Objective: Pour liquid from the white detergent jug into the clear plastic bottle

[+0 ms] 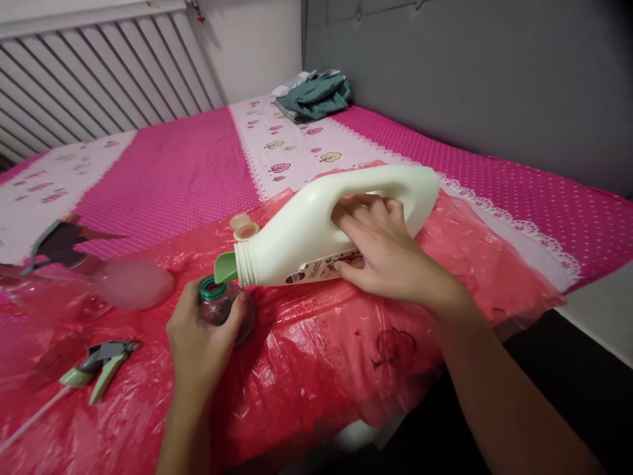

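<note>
Left grip [198,340] pinches the small bottle [216,311] near the front edge of the bed [173,171]; right grip [378,247] wraps the tilted jug [291,227] by its handle: tip slowly, green spout [225,267] above the bottle mouth [212,286].

In the middle of the frame, the right hand [378,251] hides a part of the label [321,267] on the white jug [297,224], and the print is too small to be read. Left of the centre, the left hand [204,326] covers much of the small bottle [216,310], so its content cannot be told. It is also unclear if liquid runs from the green spout [226,267]. Near the left edge, a pink bottle [49,293] is blurred, and the tube [39,413] of the spray head [103,356] is cut off. At upper left, the radiator [109,79] continues outside the frame.
</note>
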### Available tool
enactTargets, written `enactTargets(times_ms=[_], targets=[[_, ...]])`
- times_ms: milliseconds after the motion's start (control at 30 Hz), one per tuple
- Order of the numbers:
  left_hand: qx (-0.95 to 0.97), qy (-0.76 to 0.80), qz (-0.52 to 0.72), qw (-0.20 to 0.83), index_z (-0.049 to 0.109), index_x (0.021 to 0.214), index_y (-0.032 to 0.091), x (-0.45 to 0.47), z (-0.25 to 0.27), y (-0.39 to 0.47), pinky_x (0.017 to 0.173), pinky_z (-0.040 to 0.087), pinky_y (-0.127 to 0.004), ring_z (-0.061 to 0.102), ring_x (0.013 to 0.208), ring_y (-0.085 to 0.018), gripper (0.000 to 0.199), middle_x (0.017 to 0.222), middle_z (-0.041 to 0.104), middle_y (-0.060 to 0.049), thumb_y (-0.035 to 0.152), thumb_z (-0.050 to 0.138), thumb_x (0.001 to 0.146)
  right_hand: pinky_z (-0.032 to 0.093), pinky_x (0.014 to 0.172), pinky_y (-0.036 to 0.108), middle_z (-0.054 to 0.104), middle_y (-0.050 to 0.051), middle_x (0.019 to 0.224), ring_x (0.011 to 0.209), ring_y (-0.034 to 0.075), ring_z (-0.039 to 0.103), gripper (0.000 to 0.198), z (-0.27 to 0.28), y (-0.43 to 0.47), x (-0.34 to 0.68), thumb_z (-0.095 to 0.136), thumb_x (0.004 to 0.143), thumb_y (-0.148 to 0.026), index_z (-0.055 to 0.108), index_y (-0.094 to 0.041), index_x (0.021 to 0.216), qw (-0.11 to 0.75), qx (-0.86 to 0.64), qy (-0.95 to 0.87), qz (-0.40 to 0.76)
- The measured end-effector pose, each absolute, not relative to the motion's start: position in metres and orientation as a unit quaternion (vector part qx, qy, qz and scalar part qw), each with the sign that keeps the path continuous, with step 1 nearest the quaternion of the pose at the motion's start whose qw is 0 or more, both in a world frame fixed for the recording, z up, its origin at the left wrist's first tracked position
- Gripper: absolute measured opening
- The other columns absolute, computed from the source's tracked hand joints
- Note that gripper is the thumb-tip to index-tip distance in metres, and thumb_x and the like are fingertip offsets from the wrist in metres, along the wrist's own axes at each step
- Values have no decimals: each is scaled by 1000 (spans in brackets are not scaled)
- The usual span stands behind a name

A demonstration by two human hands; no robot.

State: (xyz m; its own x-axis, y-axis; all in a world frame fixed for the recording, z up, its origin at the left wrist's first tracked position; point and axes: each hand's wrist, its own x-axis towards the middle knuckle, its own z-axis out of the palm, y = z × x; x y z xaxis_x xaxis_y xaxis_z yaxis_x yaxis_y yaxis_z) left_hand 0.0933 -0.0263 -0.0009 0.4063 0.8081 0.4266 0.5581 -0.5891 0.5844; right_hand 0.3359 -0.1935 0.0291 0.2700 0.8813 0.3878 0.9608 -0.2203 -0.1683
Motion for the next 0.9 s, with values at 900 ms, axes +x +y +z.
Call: enactTargets(times_ms=[900], targets=[[821, 417, 351, 170, 65, 97, 25, 93, -2, -26, 72, 50, -37, 65, 78, -26, 37, 87, 70, -2, 57, 72, 80, 27, 117, 57, 47, 13, 156, 134, 37, 40, 70, 37, -195, 338, 44, 96, -24, 33, -14, 165, 184, -775, -602, -53]])
